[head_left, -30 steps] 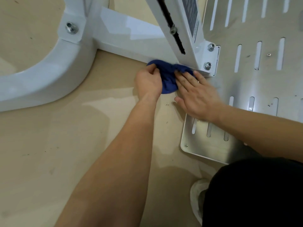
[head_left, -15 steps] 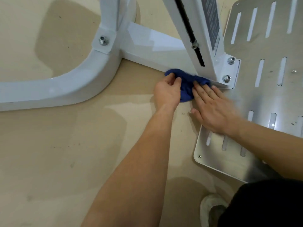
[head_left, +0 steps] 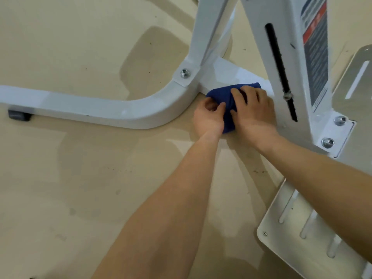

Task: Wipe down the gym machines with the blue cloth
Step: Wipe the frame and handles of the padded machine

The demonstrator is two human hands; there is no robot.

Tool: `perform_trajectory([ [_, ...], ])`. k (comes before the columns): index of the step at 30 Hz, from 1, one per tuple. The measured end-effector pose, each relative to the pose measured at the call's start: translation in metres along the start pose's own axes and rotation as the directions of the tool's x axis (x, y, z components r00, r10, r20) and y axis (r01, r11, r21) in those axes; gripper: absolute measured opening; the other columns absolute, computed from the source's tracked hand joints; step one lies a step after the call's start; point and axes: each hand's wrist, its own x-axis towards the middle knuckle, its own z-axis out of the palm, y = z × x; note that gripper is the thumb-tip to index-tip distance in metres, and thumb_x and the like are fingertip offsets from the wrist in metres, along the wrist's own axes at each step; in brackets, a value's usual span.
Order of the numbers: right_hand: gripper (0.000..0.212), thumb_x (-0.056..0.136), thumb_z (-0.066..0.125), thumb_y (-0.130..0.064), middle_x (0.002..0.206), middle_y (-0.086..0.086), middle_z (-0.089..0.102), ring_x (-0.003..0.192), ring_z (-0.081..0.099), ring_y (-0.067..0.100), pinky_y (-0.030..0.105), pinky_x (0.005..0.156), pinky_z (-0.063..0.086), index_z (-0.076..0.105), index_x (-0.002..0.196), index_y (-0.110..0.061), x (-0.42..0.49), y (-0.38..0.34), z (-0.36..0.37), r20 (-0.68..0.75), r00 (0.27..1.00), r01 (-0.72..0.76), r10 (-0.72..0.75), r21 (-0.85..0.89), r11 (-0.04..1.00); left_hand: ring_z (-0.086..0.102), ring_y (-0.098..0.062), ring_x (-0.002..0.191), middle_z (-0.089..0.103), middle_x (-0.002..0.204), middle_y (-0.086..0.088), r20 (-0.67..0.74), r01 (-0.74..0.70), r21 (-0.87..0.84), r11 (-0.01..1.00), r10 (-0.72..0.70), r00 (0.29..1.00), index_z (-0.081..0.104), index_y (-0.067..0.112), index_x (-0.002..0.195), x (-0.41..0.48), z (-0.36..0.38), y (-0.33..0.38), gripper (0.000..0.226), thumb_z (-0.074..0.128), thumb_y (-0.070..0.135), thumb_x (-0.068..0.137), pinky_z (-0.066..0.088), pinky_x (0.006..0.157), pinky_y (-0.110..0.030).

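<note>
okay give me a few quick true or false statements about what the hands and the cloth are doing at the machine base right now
1. Both hands, left hand and right hand, are on the bunched dark blue cloth. True.
2. The cloth lies on the slotted silver metal plate. False: it is at the white metal base bar, away from the plate.
3. The white curved tubular leg is left of the hands. True.
4. The hands wear gloves. False: bare.
</note>
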Motion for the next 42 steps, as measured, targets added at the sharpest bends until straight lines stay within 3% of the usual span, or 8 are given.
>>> perform_trajectory([
  [5, 0.034, 0.093, 0.055, -0.015, 0.122, 0.009, 0.053, 0.109, 0.046, 0.029, 0.040, 0.084, 0.043, 0.060, 0.126, -0.018, 0.002, 0.000, -0.004, -0.107, 0.994, 0.040, -0.023, 0.153, 0.987, 0.070, -0.021, 0.067, 0.073, 0.082, -0.002, 0.057, -0.002, 0.080, 0.997, -0.003, 0.998, 0.058, 0.027, 0.101, -0.001, 0.000, -0.001, 0.024, 0.071, 0.018, 0.083, 0.060, 0.074, -0.048],
  [9, 0.027, 0.094, 0.054, -0.016, 0.114, 0.005, 0.054, 0.102, 0.051, 0.016, 0.032, 0.077, 0.046, 0.062, 0.119, -0.018, -0.014, -0.006, -0.018, -0.113, 0.993, 0.081, -0.031, 0.464, 0.882, 0.067, -0.016, 0.066, 0.069, 0.071, 0.003, 0.010, -0.114, 0.225, 0.968, 0.115, 0.993, 0.065, 0.022, 0.090, -0.020, -0.026, 0.016, 0.011, 0.070, 0.021, 0.080, 0.056, 0.065, -0.029],
  [14, 0.032, 0.092, 0.054, -0.017, 0.109, 0.014, 0.061, 0.093, 0.059, 0.036, 0.041, 0.072, 0.053, 0.067, 0.119, -0.007, -0.010, -0.065, -0.039, -0.381, 0.904, 0.348, -0.195, 0.388, 0.853, 0.057, -0.007, 0.065, 0.056, 0.060, 0.012, -0.189, -0.277, 0.528, 0.803, 0.429, 0.883, 0.062, 0.029, 0.094, -0.040, -0.096, 0.054, 0.016, 0.067, 0.031, 0.079, 0.042, 0.059, -0.019],
  [17, 0.035, 0.091, 0.047, -0.018, 0.113, 0.015, 0.061, 0.096, 0.059, 0.037, 0.045, 0.076, 0.052, 0.067, 0.117, -0.004, 0.014, -0.110, -0.042, -0.386, 0.886, 0.404, -0.257, 0.369, 0.837, 0.060, -0.011, 0.084, 0.063, 0.080, 0.012, -0.271, -0.244, 0.627, 0.740, 0.500, 0.822, 0.059, 0.026, 0.114, -0.022, -0.127, 0.063, 0.030, 0.062, 0.027, 0.084, 0.049, 0.076, -0.028],
  [24, 0.056, 0.101, 0.046, -0.020, 0.161, 0.011, 0.028, 0.149, 0.026, 0.025, 0.042, 0.122, 0.022, 0.032, 0.154, -0.006, 0.011, -0.109, 0.006, -0.189, 0.874, 0.470, -0.447, 0.095, 0.878, 0.024, -0.024, 0.148, 0.028, 0.160, -0.005, 0.202, -0.346, 0.932, 0.111, 0.633, 0.748, 0.030, 0.021, 0.153, -0.005, -0.159, -0.001, 0.053, 0.038, 0.027, 0.102, 0.023, 0.118, -0.047],
  [31, 0.062, 0.104, 0.020, -0.039, 0.165, 0.012, 0.017, 0.153, 0.014, 0.024, 0.039, 0.124, 0.004, 0.017, 0.157, -0.007, 0.041, -0.130, -0.010, -0.034, 0.848, 0.527, -0.528, -0.036, 0.849, 0.017, -0.024, 0.150, 0.026, 0.161, -0.004, 0.280, -0.312, 0.949, -0.043, 0.567, 0.774, 0.024, 0.016, 0.155, 0.018, -0.200, 0.015, 0.056, 0.014, 0.037, 0.104, 0.013, 0.121, -0.046],
  [37, 0.064, 0.098, 0.052, -0.025, 0.161, 0.019, 0.025, 0.147, 0.030, 0.031, 0.043, 0.119, 0.028, 0.029, 0.153, -0.001, -0.014, -0.122, 0.015, -0.164, 0.935, 0.347, -0.314, 0.255, 0.902, 0.031, -0.026, 0.146, 0.035, 0.156, -0.012, 0.442, -0.429, 0.886, -0.178, 0.606, 0.661, 0.039, 0.009, 0.149, 0.006, -0.189, 0.001, 0.051, 0.037, 0.029, 0.103, 0.031, 0.116, -0.045],
  [42, 0.068, 0.104, 0.037, -0.029, 0.167, -0.001, -0.004, 0.153, 0.008, 0.014, 0.036, 0.120, 0.026, -0.002, 0.159, -0.017, -0.028, -0.124, 0.020, 0.096, 0.995, -0.051, -0.025, 0.714, 0.698, 0.029, -0.025, 0.147, 0.031, 0.158, -0.008, 0.565, -0.563, 0.800, -0.209, 0.576, 0.590, 0.036, 0.010, 0.150, 0.014, -0.170, 0.011, 0.051, 0.039, 0.024, 0.101, 0.028, 0.116, -0.041],
])
